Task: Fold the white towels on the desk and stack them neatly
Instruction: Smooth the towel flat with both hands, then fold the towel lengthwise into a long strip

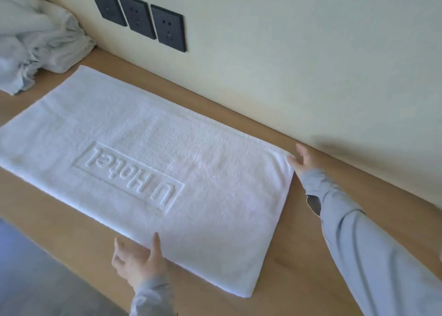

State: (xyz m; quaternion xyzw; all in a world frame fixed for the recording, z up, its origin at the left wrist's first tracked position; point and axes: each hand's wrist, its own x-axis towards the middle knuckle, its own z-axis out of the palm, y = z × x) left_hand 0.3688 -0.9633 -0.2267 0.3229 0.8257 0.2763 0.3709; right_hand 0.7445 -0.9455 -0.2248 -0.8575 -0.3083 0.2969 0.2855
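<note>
A white towel [148, 162] lies spread flat on the wooden desk [299, 268], with an embossed "U Hotel" mark facing away from me. My left hand [137, 264] rests at the towel's near long edge, its fingers straight and one fingertip on the cloth. My right hand [301, 160] reaches to the towel's far right corner and touches it with spread fingers. Both arms wear grey sleeves. A heap of crumpled white towels [35, 43] sits at the far left of the desk.
A pale wall [287, 52] runs along the desk's back edge and carries three dark power sockets [138, 17]. Bare desk shows to the right of the towel. A grey-blue surface [31, 280] lies below the desk's front edge at the lower left.
</note>
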